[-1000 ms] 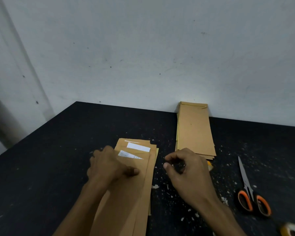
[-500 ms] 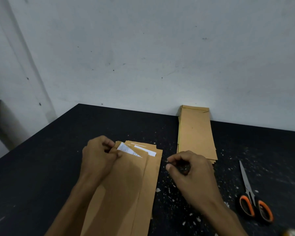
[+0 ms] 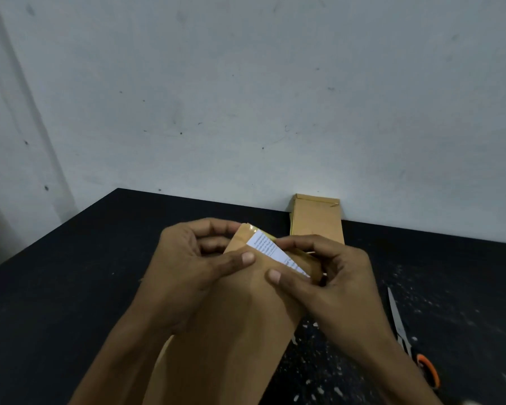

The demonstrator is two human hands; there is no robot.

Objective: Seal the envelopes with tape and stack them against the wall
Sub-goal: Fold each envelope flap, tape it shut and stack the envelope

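Envelope (image 3: 234,331): brown, long, open top, printed white sheet (image 3: 270,249) protruding.
Left hand (image 3: 193,267): pinching envelope's top-left.
Right hand (image 3: 330,276): pinching top-right.
Stack (image 3: 317,220): desk's far edge, touching wall (image 3: 246,97).

Matt brown paper envelope (image 3: 231,331), seemingly smooth

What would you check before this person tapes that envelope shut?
1. Envelope held by both hands, left hand and right hand: ok.
2. White paper fully tucked inside: not ok, it shows at the opening.
3. Flap folded closed: not ok.
4. Tape ready in a hand: cannot tell.
5. Scissors nearby on the table: ok.
6. Stack against the wall neat enough to receive another: ok.
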